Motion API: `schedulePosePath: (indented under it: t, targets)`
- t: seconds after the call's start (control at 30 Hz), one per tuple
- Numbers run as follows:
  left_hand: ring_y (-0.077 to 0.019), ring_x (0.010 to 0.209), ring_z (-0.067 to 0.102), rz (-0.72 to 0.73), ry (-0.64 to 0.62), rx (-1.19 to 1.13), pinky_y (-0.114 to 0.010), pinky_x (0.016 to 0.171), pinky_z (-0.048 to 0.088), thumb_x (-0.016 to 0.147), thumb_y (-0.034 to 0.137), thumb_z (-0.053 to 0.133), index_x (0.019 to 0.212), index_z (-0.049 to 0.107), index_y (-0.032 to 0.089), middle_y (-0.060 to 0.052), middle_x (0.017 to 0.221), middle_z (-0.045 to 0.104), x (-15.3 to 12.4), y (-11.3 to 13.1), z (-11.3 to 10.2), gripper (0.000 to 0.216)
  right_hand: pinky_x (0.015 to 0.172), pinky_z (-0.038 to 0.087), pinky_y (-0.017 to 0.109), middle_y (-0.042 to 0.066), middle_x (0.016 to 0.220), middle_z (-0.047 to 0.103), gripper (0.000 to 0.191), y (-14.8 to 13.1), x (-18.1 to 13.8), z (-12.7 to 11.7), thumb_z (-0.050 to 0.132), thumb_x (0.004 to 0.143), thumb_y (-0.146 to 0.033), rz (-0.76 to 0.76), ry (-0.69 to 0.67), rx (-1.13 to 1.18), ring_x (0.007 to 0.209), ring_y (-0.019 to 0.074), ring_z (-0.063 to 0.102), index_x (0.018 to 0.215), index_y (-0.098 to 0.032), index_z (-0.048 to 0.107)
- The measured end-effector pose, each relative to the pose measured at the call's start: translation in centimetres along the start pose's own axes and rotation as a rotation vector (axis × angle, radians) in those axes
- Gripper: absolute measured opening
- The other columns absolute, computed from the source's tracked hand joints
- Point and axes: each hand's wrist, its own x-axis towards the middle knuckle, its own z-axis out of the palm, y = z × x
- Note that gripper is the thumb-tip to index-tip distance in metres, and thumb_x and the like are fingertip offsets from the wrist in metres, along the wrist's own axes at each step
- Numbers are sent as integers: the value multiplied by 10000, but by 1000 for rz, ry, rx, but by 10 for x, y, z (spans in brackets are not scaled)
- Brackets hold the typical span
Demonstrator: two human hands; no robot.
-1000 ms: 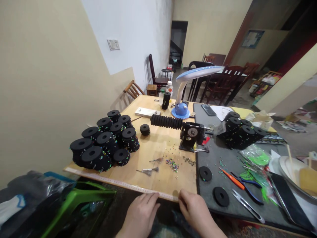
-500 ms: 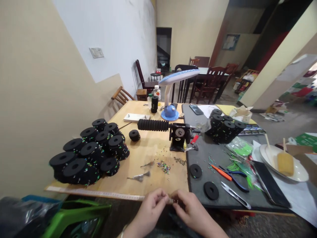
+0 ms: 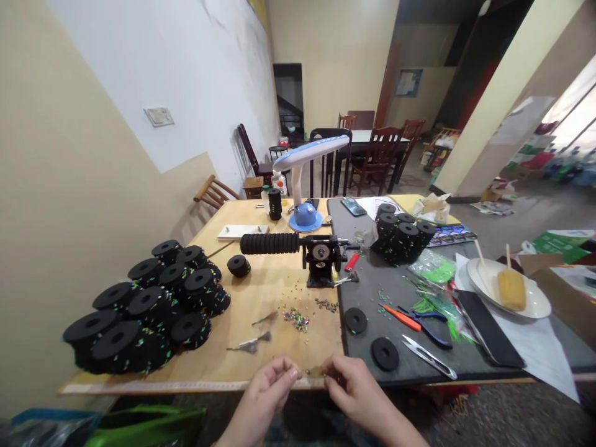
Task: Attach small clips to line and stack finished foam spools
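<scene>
My left hand (image 3: pixel 267 390) and my right hand (image 3: pixel 351 388) meet at the near edge of the wooden table (image 3: pixel 261 292). Both are closed in a pinch around a tiny object held between their fingertips; it is too small to name. Just beyond them lie small metal pieces (image 3: pixel 254 341) and a scatter of coloured beads (image 3: pixel 297 318). Two loose black foam discs (image 3: pixel 385 354) rest on the grey mat (image 3: pixel 395 298) near my right hand.
A pile of black foam spools (image 3: pixel 149 304) fills the table's left. A hand-crank winder (image 3: pixel 320 259) with a black roller stands mid-table, a blue desk lamp (image 3: pixel 305 186) behind. More spools (image 3: pixel 403 239), pliers (image 3: pixel 419 316), snips (image 3: pixel 428 357), a phone (image 3: pixel 487 329) and a plate (image 3: pixel 505 288) lie right.
My hands have gone from lying flat on the table edge to pinching a tiny object together. The camera has turned right and drawn back, so the table appears farther away.
</scene>
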Motion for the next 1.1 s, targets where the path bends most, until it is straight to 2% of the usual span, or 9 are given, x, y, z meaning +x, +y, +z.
schedulePosePath:
  t: [0.3, 0.5, 0.67, 1.1]
  targets:
    - [-46, 458, 116, -15, -9, -49, -214, 442, 69, 679, 549, 740, 735, 530, 169, 129, 518, 271, -3, 10, -3, 438, 570, 359, 204, -28, 633, 591, 144, -2, -5, -2, 514, 830, -132, -5, 55, 73, 599, 133, 546, 753, -180, 626]
    - [-42, 452, 114, -27, -12, -80, -213, 439, 70, 655, 546, 764, 741, 547, 163, 129, 512, 277, -8, 14, 0, 449, 536, 317, 214, -61, 567, 482, 113, 3, -5, 2, 522, 852, -181, -1, 50, 88, 539, 122, 485, 782, -179, 610]
    - [-42, 442, 114, -11, -21, -117, -207, 427, 80, 679, 520, 762, 744, 558, 163, 134, 489, 263, -7, 13, -3, 416, 522, 285, 221, -69, 557, 410, 165, 3, -6, 3, 494, 852, -175, -13, 72, 104, 526, 114, 433, 706, -183, 570]
    - [-32, 422, 71, -32, -33, -262, -184, 404, 79, 667, 476, 791, 738, 550, 169, 154, 458, 216, -8, 14, -3, 397, 511, 265, 224, -74, 556, 385, 166, 1, -10, 5, 473, 821, -144, -53, 123, 169, 522, 109, 409, 666, -199, 492]
